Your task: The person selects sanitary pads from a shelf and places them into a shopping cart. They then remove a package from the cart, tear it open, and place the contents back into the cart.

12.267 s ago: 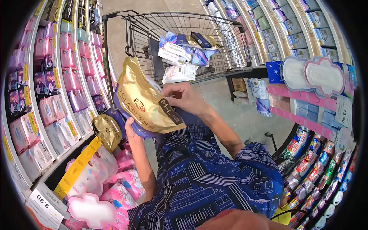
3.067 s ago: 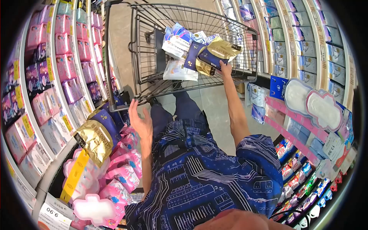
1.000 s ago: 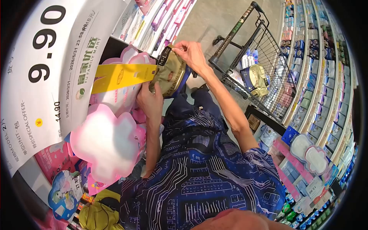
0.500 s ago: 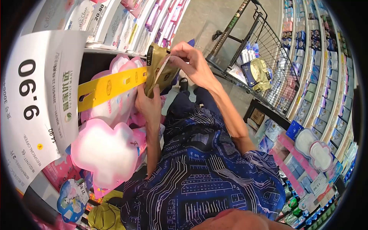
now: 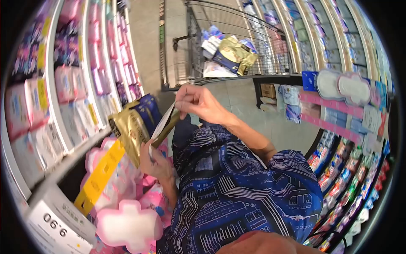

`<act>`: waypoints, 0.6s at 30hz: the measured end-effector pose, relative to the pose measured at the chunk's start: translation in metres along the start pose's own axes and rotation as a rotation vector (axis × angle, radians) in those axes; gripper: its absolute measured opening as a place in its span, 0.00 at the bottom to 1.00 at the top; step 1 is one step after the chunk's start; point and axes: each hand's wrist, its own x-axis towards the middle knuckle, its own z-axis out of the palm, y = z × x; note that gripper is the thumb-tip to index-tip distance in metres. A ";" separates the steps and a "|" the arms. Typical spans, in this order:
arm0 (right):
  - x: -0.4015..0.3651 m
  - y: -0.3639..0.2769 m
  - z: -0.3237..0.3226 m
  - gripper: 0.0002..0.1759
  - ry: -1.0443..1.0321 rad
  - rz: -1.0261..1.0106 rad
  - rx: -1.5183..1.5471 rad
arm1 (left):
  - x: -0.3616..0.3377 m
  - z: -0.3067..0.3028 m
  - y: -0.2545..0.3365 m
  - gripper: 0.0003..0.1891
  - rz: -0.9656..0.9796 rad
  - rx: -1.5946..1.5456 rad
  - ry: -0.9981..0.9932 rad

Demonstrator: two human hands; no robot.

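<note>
A shiny gold-and-navy plastic package [image 5: 133,127] is held upright in front of me, left of my body. My left hand [image 5: 158,165] grips its lower edge, with the thumb along the near side. My right hand [image 5: 203,103] pinches the upper end of a pale strip or edge [image 5: 164,120] on the package's near side. A yellow hanging strip [image 5: 101,175] reaches up to the package's lower left. Pink-edged, pad-shaped display cards [image 5: 129,224] stand below my left hand.
Ahead is a black wire shopping cart [image 5: 194,55] with a similar gold-and-navy package [image 5: 237,55] and other packs inside. Shelves of packaged goods [image 5: 69,84] line the left; more shelves [image 5: 334,38] run along the right. A 9.90 price sign [image 5: 59,224] juts out lower left.
My view has swung left, so the cart now appears straight ahead. The package has tilted, showing more of its gold and navy face. Both hands keep their hold.
</note>
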 end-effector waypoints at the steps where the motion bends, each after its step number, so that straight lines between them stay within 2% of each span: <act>1: -0.006 -0.003 -0.011 0.07 -0.026 -0.018 0.024 | 0.001 0.005 0.001 0.09 0.070 0.037 0.015; 3: -0.013 -0.020 -0.046 0.08 0.026 0.020 0.063 | 0.005 0.012 0.014 0.08 0.220 0.128 0.063; 4: -0.014 -0.022 -0.084 0.12 0.095 -0.078 -0.014 | 0.005 0.018 0.029 0.08 0.291 0.187 0.087; 5: -0.009 -0.020 -0.117 0.11 0.292 -0.107 0.002 | 0.006 0.020 0.036 0.08 0.356 0.244 0.115; 7: 0.012 0.015 -0.216 0.13 0.533 -0.233 -0.113 | 0.008 0.010 0.032 0.08 0.372 0.200 0.032; 8: 0.019 0.033 -0.267 0.13 0.748 -0.205 -0.073 | 0.010 0.021 0.044 0.07 0.393 0.189 0.020; 9: 0.024 0.058 -0.324 0.13 0.875 -0.139 -0.211 | 0.013 0.031 0.056 0.07 0.414 0.179 0.008; 10: 0.029 0.098 -0.385 0.18 0.972 -0.101 -0.292 | 0.016 0.045 0.075 0.08 0.439 0.172 0.031; 12: 0.033 0.157 -0.477 0.23 1.011 0.195 -0.497 | 0.019 0.066 0.104 0.10 0.442 0.171 0.020; 13: 0.033 0.180 -0.506 0.25 1.016 0.344 -0.598 | 0.019 0.080 0.118 0.09 0.423 0.179 -0.014; 15: 0.031 0.209 -0.527 0.32 1.097 0.278 -0.590 | 0.019 0.099 0.129 0.08 0.434 0.199 -0.133; 16: 0.034 0.217 -0.535 0.36 1.136 0.243 -0.588 | 0.019 0.115 0.137 0.08 0.450 0.206 -0.128; 18: 0.042 0.217 -0.530 0.41 1.199 0.305 -0.545 | 0.018 0.122 0.143 0.08 0.411 0.248 -0.173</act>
